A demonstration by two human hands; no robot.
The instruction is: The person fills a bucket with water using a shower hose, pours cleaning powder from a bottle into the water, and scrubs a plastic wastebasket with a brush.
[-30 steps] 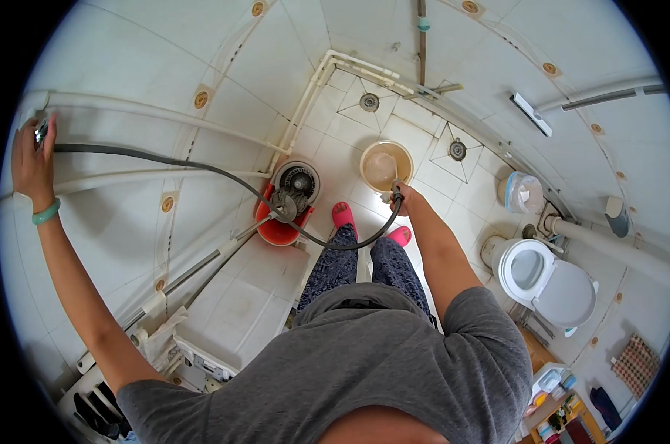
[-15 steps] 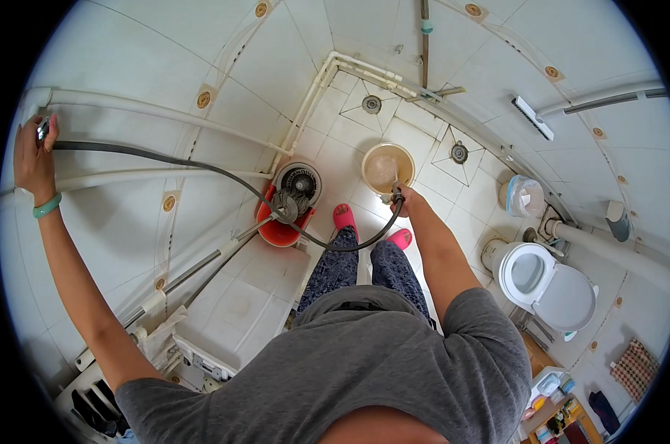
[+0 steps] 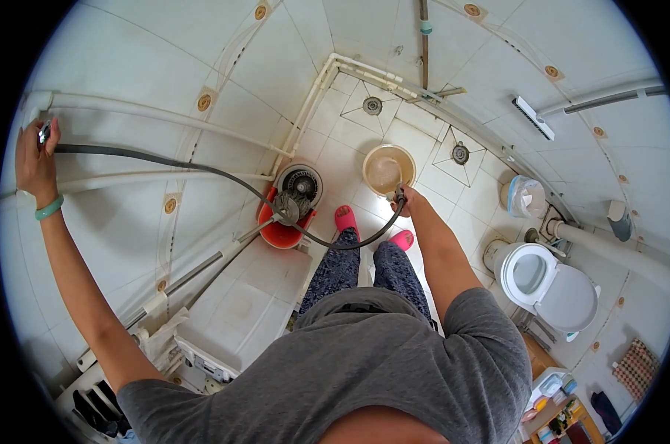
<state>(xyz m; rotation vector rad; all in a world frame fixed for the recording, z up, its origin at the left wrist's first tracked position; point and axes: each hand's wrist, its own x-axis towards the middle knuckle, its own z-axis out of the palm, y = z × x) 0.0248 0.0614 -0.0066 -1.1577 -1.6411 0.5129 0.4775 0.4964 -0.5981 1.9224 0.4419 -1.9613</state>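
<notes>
My left hand (image 3: 36,164) is closed on a shiny metal tap (image 3: 45,132) at the wall on the far left. A dark grey hose (image 3: 231,177) runs from beside the tap, sags across the middle and loops up to my right hand (image 3: 407,201). My right hand is wrapped round the hose's end, with the nozzle over the near rim of a beige bucket (image 3: 367,176). Water streams from the hose end into the cloudy water (image 3: 384,172) in the bucket. The bucket stands upright on the tiled floor, just beyond my feet.
A red mop bucket (image 3: 279,235) with a mop (image 3: 290,207) stands left of my pink slippers (image 3: 345,220). At right are a toilet (image 3: 531,274) and a lined bin (image 3: 523,197). Floor drains (image 3: 372,106) lie beyond the bucket. White pipes (image 3: 165,111) run along the left wall.
Very little differs. Both hands keep their grips, and the water stream into the bucket shows more plainly now. The view has shifted slightly.
</notes>
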